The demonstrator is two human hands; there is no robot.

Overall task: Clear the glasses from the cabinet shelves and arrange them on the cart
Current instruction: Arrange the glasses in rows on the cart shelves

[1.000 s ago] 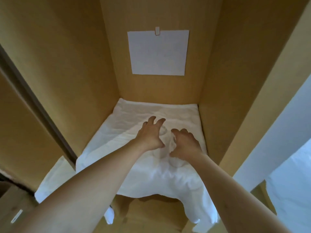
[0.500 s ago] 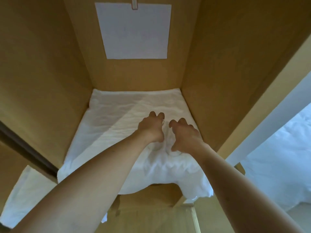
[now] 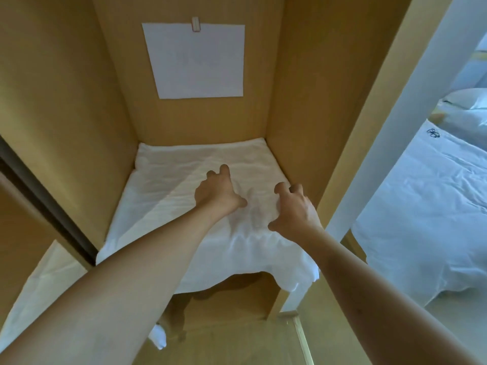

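Note:
A clear glass point(image 3: 255, 208) shows only as a faint outline on the white cloth point(image 3: 168, 196) that covers the wooden cabinet shelf. My left hand point(image 3: 217, 192) hovers palm down just left of it, fingers spread and thumb tip at the glass's side. My right hand point(image 3: 292, 209) sits on its right, fingers and thumb curled in a wide claw toward the glass. Whether either hand grips the glass is unclear, since the glass is almost invisible. The cart is not in view.
The shelf is boxed in by wooden cabinet walls point(image 3: 303, 101) on left, back and right. A white paper sheet point(image 3: 196, 61) is clipped to the back wall. The cloth hangs over the shelf's front edge. A bed with white sheets point(image 3: 421, 212) lies to the right.
My hands were pressed close together over the glasses; now they have moved apart with fingers more spread. The camera has tilted up slightly.

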